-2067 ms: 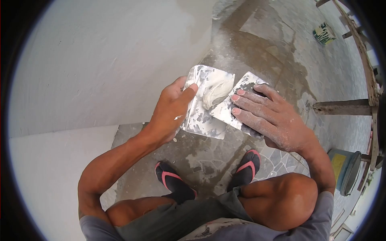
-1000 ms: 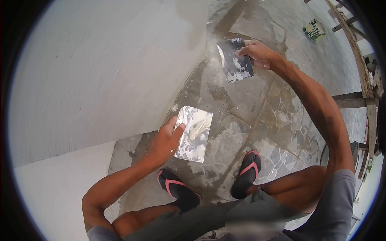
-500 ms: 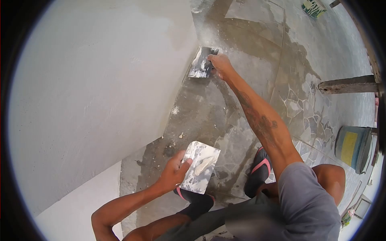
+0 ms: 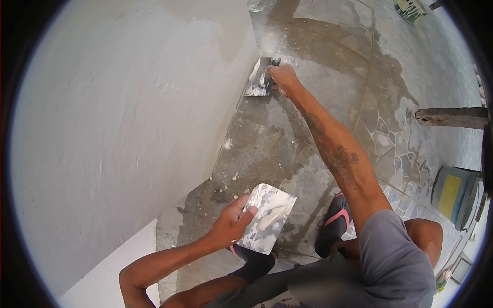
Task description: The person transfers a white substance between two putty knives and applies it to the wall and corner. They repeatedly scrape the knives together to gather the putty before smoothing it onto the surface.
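Observation:
My right hand (image 4: 283,80) is closed on a flat scraper (image 4: 261,78), smeared with white paste, whose far edge lies against the foot of the grey wall (image 4: 138,113). Nearer my body, my left hand (image 4: 233,222) grips a rectangular plate (image 4: 267,219) by its left side, the thumb on top. A ridge of cream-coloured paste (image 4: 275,217) sits on the plate among grey and white smears.
The wet, stained floor (image 4: 257,149) carries small white crumbs near the wall. Both feet in dark sandals (image 4: 335,226) are below me. On the right are a wooden post (image 4: 452,117) and a grey-blue bucket with a yellow patch (image 4: 454,197). Another container (image 4: 410,10) stands at the top right.
The left hand and its plate have shifted slightly right and down, the plate tilting a little more. The scraper has moved slightly in view along the wall's foot. The camera view has shifted slightly.

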The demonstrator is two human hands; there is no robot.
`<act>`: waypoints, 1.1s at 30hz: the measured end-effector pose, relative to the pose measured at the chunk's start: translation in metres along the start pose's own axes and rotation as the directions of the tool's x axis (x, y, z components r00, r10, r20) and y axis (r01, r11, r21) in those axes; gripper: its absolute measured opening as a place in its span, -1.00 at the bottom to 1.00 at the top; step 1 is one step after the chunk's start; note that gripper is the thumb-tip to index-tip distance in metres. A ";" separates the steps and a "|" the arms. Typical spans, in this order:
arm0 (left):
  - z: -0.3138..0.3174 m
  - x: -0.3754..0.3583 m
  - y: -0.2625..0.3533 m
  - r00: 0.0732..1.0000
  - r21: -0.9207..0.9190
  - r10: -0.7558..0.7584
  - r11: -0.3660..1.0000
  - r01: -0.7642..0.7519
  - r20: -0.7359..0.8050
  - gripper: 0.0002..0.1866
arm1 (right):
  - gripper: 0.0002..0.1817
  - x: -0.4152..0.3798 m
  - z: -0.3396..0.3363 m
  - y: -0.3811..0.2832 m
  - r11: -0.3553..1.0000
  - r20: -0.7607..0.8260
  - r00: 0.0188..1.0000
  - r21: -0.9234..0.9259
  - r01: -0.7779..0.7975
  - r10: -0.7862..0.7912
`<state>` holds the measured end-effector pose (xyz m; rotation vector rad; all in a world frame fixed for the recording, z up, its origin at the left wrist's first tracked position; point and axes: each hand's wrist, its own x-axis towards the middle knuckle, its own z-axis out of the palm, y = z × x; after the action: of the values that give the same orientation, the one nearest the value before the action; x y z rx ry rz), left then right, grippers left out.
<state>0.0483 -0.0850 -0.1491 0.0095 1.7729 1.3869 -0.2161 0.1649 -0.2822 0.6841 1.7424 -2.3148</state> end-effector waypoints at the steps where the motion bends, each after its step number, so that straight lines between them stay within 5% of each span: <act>1: -0.001 0.001 0.000 1.000 -0.002 0.009 1.000 -0.009 0.009 -0.64 | -0.75 0.001 0.000 0.000 1.000 -0.014 1.000 -0.017 -0.001 0.001; 22: 0.000 0.002 0.006 0.998 -0.166 -0.052 0.984 0.059 0.047 -0.64 | -0.69 0.003 0.005 -0.010 0.985 -0.020 1.000 -0.171 -0.007 0.003; 33: -0.002 0.001 0.008 0.998 -0.151 -0.037 0.987 0.045 0.057 -0.64 | -0.72 0.020 0.014 0.000 0.994 0.052 0.998 -0.108 0.028 -0.022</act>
<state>0.0424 -0.0828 -0.1438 -0.0706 1.6106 1.4758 -0.2378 0.1544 -0.2882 0.5833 1.8487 -2.2135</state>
